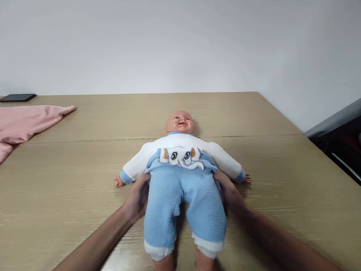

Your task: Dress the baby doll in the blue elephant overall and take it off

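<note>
A baby doll (181,124) lies on its back, head away from me, feet near the bottom edge of the view. It wears a white fleece top (140,154) with blue cuffs, and light blue fleece pants (163,201) with an elephant face on the front. My left hand (139,195) holds the pants at their left side near the hip, its fingers partly hidden behind the cloth. Along the opposite side, my right hand (230,189) grips the pants at about the same height, fingers also partly hidden. The doll's arms are spread out to both sides.
Beneath the doll is a light wooden table (78,196) with a seam across it. A pink cloth (10,126) lies at the left, and a dark phone-like slab (17,98) rests behind it. A pale wall stands behind; dark items (354,148) sit beyond the right edge.
</note>
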`<state>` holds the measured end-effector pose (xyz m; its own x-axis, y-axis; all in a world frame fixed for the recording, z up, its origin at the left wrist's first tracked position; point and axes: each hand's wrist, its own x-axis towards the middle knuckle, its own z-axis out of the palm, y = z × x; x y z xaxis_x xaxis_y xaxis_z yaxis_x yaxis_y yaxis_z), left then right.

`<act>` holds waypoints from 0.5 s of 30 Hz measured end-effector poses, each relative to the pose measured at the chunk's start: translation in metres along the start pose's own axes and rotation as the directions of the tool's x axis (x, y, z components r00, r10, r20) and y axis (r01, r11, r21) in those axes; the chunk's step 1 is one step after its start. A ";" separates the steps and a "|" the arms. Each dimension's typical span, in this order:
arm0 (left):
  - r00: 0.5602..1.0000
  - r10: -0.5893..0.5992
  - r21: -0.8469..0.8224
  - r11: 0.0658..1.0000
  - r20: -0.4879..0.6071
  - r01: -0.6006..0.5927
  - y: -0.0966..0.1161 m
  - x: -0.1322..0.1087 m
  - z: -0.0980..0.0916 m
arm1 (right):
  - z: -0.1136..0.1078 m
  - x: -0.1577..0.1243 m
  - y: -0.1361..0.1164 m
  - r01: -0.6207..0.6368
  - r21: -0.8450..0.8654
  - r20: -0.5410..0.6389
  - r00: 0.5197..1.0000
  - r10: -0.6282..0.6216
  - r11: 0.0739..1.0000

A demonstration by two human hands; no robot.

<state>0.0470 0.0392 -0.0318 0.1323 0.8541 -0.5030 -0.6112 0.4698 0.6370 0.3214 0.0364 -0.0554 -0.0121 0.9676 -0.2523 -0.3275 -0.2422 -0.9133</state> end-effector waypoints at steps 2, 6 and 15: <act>0.998 0.063 0.032 0.998 -0.027 -0.062 0.002 0.001 0.000 | -0.007 0.004 -0.001 0.058 -0.039 0.013 0.998 -0.057 0.998; 0.984 0.176 0.032 0.984 -0.018 -0.176 0.007 0.006 0.004 | -0.010 0.006 -0.009 0.087 -0.032 0.014 0.996 -0.086 0.996; 1.000 -0.006 -0.048 0.999 0.016 0.006 0.007 0.002 0.007 | 0.025 -0.021 -0.024 -0.044 0.094 -0.028 0.998 0.047 0.995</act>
<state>0.0484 0.0457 -0.0243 0.1486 0.8550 -0.4969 -0.6469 0.4641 0.6051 0.3061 0.0235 -0.0207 -0.0008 0.9527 -0.3041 -0.4140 -0.2771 -0.8671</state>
